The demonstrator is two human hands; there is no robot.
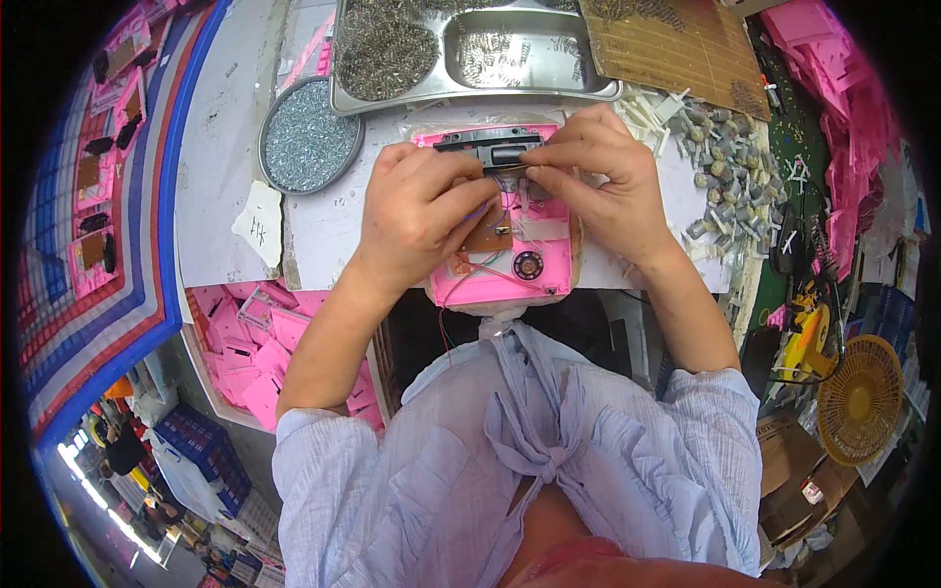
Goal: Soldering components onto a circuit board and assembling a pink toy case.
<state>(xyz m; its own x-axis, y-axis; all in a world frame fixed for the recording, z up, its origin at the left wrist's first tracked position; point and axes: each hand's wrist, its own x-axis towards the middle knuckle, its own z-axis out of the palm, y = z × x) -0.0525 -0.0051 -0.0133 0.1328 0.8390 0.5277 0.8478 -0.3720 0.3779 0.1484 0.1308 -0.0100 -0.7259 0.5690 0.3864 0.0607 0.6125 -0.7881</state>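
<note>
A pink plastic housing [470, 289] lies open in front of me at the near edge of the table. Across its far end sits a long black plastic part [505, 155] with a dark cylindrical piece in it. My left hand [417, 211] is closed at the part's left side, its fingertips partly hidden behind the knuckles. From the right, my right hand [613, 181] pinches the same part between thumb and fingers. Thin wires run below the fingers to a brown circuit board [487, 235]. A round black disc [527, 265] sits at the housing's lower right.
A metal tray [470, 98] of small springs stands at the back, beside a round dish [312, 137] of screws. Cardboard [676, 49] with springs and a pile of small motors [730, 171] lie to the right. Pink parts fill a box [235, 412] at lower left.
</note>
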